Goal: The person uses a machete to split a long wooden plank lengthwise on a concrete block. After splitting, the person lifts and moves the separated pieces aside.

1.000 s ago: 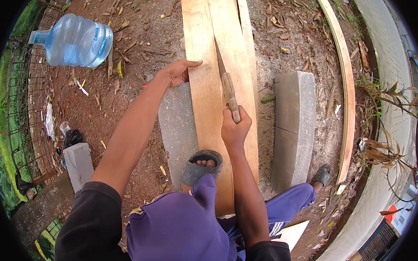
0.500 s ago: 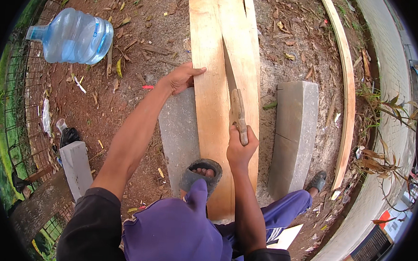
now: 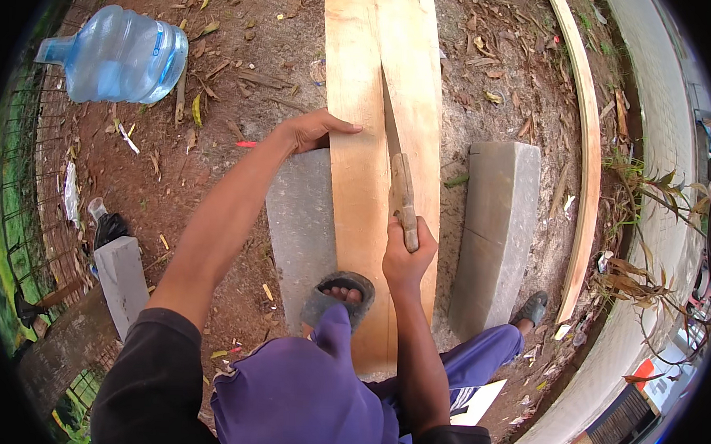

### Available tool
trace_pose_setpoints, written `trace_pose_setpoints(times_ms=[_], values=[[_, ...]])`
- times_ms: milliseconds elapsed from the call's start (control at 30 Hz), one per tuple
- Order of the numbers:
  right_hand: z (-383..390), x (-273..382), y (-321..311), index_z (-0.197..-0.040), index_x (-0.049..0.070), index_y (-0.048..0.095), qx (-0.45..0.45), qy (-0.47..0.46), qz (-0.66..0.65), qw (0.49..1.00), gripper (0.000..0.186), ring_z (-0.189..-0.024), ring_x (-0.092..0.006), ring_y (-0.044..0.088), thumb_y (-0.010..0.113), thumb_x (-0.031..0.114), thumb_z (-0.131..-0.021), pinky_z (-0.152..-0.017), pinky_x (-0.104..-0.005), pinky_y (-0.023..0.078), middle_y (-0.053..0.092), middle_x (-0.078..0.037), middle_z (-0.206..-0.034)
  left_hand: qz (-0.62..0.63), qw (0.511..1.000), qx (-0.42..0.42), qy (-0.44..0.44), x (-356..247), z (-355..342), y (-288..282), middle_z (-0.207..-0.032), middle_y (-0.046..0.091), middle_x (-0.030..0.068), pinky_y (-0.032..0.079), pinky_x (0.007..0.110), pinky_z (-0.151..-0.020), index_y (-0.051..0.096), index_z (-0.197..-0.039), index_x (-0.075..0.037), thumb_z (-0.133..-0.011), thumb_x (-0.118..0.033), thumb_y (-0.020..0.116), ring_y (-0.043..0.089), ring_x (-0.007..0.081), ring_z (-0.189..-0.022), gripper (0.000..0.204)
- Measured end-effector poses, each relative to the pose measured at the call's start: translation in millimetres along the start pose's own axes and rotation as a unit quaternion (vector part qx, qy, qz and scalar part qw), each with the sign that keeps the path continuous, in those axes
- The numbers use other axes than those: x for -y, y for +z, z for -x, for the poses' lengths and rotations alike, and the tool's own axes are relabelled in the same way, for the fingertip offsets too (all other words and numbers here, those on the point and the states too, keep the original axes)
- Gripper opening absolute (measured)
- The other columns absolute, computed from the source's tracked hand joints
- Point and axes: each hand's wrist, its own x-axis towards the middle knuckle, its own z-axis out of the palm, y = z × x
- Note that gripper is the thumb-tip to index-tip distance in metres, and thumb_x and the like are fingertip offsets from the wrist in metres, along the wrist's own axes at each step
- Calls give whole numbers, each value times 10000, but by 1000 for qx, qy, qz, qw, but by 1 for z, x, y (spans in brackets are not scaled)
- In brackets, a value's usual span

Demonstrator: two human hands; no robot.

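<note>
A long, pale wooden board (image 3: 359,222) runs away from me over a grey concrete block. My right hand (image 3: 410,252) is wrapped round the wooden handle of a handsaw (image 3: 403,194). The saw's blade sits in a lengthwise cut in the board, pointing away from me. At the board's left edge, my left hand (image 3: 318,131) grips it with the thumb on top; the other fingers are hidden underneath. My sandalled foot (image 3: 340,297) stands on the board's near part.
A second concrete block (image 3: 498,228) stands to the right, with a long timber strip (image 3: 585,153) beyond it near the wall (image 3: 661,116). On the left lie a blue plastic water jug (image 3: 121,55) and a small grey block (image 3: 121,279). Dry leaves litter the soil.
The view has shifted slightly. Both hands keep their holds, and the saw stays in the cut at nearly the same place along the board.
</note>
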Motion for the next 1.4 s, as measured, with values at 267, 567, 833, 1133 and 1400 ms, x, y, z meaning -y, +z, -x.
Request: trace_pose_setpoints(times_ms=[267, 567, 833, 1133, 1400], values=[[-4, 18, -6, -708, 21, 525, 7, 13, 26, 1000, 267, -550, -38, 399, 680, 75, -920, -470, -288, 328, 461, 23, -582, -38, 998, -33, 34, 8, -12, 0, -1301, 669, 141, 495, 373, -1046, 543, -1395, 39, -887, -224, 790, 651, 233, -1185, 622], [102, 76, -79, -756, 8, 564, 26, 97, 161, 982, 213, -583, -45, 426, 722, 66, -888, -513, -282, 351, 504, -1, -600, -209, 917, -314, 133, 26, -3, 31, -1165, 711, 211, 523, 425, -941, 573, -1279, 57, -873, -462, 781, 700, 303, -1068, 691], [154, 143, -124, -689, 26, 500, 45, 172, 174, 968, 273, -533, -55, 469, 732, 26, -834, -477, -290, 350, 517, -20, -555, -331, 807, -488, 28, 26, -10, 69, -1020, 692, 316, 505, 529, -903, 571, -1099, 71, -1039, -596, 401, 679, 462, -1006, 691], [-6, 50, -4, -732, -17, 551, 20, 89, 101, 991, 235, -482, -137, 509, 646, 121, -897, -472, -375, 410, 529, -112, -546, -346, 789, -506, 38, 27, -20, 69, -1031, 671, 351, 464, 553, -931, 626, -1053, 85, -1050, -574, 381, 648, 496, -1042, 703], [158, 116, -130, -727, -15, 586, 65, 100, 185, 976, 170, -480, -80, 552, 726, 10, -819, -465, -275, 437, 589, -92, -556, -364, 775, -514, 52, 29, -14, 68, -1003, 678, 356, 503, 544, -902, 586, -1060, 116, -1064, -547, 366, 671, 496, -1012, 698]])
